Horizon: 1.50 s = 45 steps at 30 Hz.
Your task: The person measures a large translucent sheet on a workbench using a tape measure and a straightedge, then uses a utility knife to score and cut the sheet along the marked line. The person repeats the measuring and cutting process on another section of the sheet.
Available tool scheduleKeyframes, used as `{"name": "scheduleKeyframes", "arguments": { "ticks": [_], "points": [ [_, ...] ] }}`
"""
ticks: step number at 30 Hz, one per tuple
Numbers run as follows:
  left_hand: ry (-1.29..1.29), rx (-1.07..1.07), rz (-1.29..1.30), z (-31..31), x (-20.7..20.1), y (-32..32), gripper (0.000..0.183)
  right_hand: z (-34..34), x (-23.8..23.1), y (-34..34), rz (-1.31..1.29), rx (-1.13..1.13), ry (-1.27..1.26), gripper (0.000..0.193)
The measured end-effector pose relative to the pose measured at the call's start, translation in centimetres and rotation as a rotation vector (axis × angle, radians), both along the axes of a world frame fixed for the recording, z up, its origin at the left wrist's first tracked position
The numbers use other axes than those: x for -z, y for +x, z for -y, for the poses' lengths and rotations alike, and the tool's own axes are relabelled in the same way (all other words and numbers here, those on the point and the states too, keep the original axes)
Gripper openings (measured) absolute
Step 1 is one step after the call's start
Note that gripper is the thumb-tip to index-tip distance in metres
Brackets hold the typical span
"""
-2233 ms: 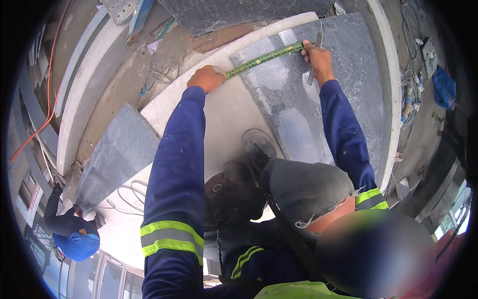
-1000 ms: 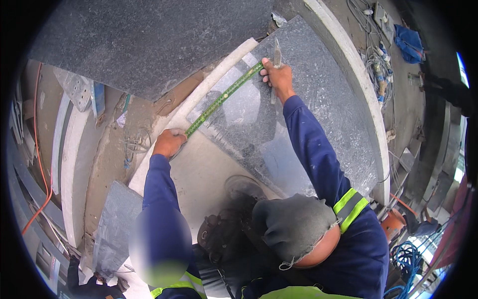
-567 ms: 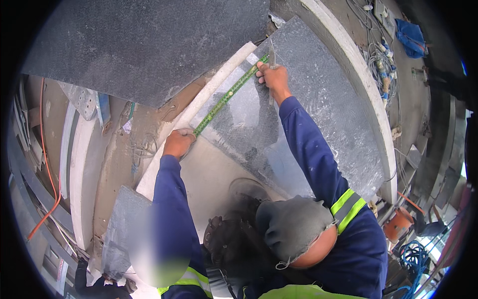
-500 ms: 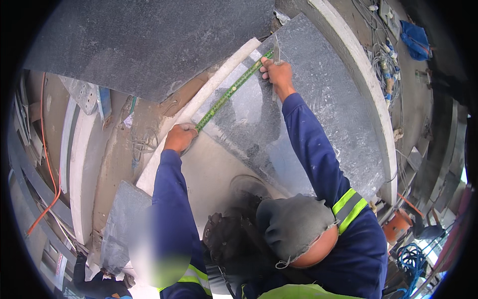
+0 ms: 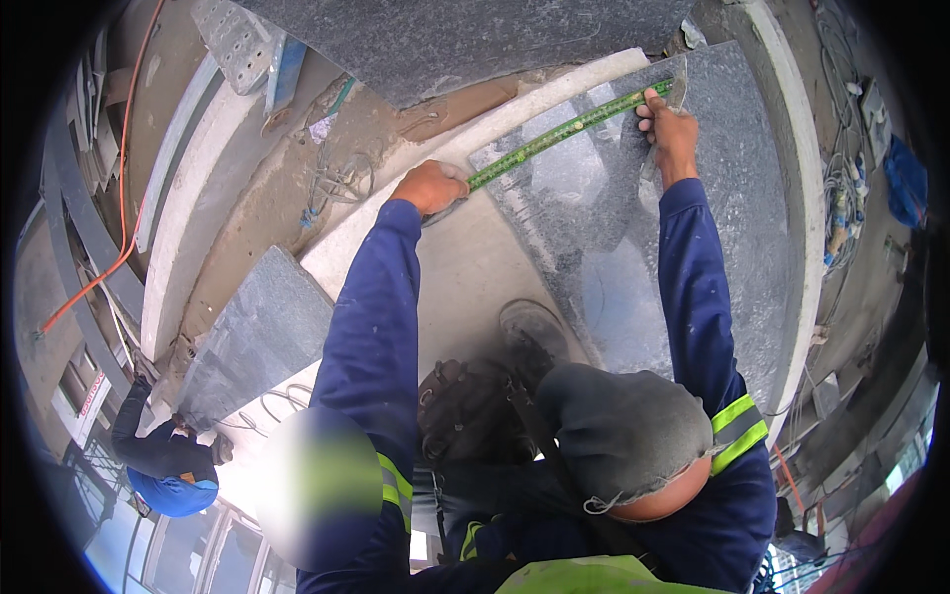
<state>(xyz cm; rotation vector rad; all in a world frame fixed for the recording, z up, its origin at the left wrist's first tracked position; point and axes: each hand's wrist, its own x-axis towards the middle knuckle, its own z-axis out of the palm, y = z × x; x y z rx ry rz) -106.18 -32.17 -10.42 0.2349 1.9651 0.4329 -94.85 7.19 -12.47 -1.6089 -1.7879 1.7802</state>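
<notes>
My left grip (image 5: 432, 188) closes round the lower end of the green measuring strip (image 5: 554, 137); my right grip (image 5: 671, 139) pinches it near its upper end, along with a thin metal tool (image 5: 679, 87). The strip slants across the grey slab (image 5: 732, 188) at upper right. A dark slab (image 5: 475, 40) fills the top centre, and an orange cable (image 5: 124, 198) trails down the upper left. Compared with half a second ago, both hands sit farther right in view, and the blue-capped co-worker (image 5: 173, 485) shows more fully at lower left.
</notes>
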Motion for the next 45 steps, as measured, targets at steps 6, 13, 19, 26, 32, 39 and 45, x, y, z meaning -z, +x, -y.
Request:
{"name": "scheduleKeyframes", "arguments": {
  "ticks": [6,13,19,26,32,39,45],
  "points": [
    [0.039,-0.003,-0.011,-0.2,0.3,0.2,0.038,0.5,-0.7,0.0,-0.008,-0.02,0.003,0.027],
    [0.034,0.012,-0.022,-0.6,1.0,-0.1,0.037,0.8,-0.9,0.1,-0.029,-0.007,-0.004,0.026],
    [0.07,-0.032,-0.135,-0.3,2.0,0.6,0.038,0.3,-1.2,0.3,-0.008,-0.018,-0.009,0.029],
    [-0.023,-0.069,-0.196,-2.5,-0.4,2.5,0.04,-2.7,-5.0,4.7,0.147,-0.228,0.308,0.038],
    [-0.089,-0.021,-0.26,-2.2,-0.5,2.2,0.04,-10.2,-7.0,8.3,0.142,-0.653,0.669,0.034],
    [-0.047,-0.015,-0.243,-1.9,-0.5,2.1,0.042,-9.2,-8.4,5.8,0.397,-0.942,0.777,0.05],
    [-0.054,-0.019,-0.231,-2.5,-0.9,2.2,0.043,-8.6,-9.1,5.2,0.444,-0.938,0.715,0.054]
  ]
}}
